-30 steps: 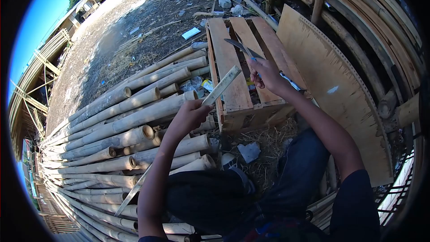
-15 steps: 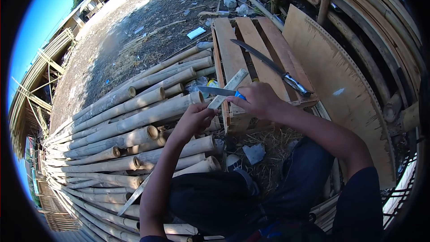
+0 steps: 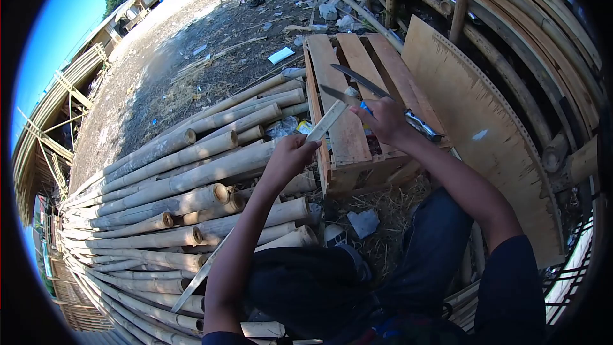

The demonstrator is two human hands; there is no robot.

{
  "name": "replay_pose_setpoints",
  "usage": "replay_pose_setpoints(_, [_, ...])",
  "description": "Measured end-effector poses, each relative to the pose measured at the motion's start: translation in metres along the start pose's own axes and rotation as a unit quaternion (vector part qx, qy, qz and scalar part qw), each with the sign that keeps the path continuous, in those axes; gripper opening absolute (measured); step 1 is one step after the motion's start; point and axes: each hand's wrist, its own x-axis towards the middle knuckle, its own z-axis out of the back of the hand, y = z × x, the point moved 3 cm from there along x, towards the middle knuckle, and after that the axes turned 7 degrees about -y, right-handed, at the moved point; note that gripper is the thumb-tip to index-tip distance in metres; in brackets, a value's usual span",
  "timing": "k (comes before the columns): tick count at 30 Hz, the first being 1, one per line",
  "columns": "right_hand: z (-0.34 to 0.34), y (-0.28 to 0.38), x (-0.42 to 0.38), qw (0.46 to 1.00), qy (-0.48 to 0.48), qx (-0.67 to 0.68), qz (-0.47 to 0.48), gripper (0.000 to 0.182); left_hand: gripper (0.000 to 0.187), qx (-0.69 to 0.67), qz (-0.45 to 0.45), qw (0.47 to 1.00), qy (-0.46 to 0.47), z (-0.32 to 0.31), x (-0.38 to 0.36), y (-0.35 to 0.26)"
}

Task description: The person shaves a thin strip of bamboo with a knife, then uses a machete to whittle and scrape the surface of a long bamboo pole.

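Observation:
My left hand [image 3: 294, 158] is closed around a pale bamboo strip [image 3: 329, 120], which slants up and away over the crate's left side. A length of the strip seems to continue below my left forearm, across the bamboo poles. My right hand [image 3: 387, 119] grips the blue handle of a knife [image 3: 338, 94]. Its blade lies across the strip near the far end, pointing up and left. Beyond my right hand, a long machete [image 3: 359, 78] rests on the slatted wooden crate [image 3: 345, 147], partly hidden by that hand.
A large stack of bamboo poles [image 3: 185, 185] fills the left side, cut ends toward me. At right leans a thin plywood sheet [image 3: 472, 153], with more poles and boards behind it. A grey stone fragment [image 3: 363, 223] lies between my legs. Litter is scattered over the dirt ground.
My right hand has moved up and right, carrying the knife blade along the strip from near my left hand to its far end. My left hand has shifted slightly right.

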Motion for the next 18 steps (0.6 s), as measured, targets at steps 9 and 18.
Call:
replay_pose_setpoints(9, [0.009, -0.004, 0.003, 0.93, -0.041, 0.244, -0.27, 0.058, 0.02, -0.07, 0.041, 0.996, 0.037, 0.005, -0.015, 0.005])
replay_pose_setpoints(18, [0.0, 0.082, -0.008, 0.991, 0.094, 0.082, 0.045, 0.054, 0.02, -0.204, 0.113, 0.964, 0.129, 0.021, -0.023, 0.008])
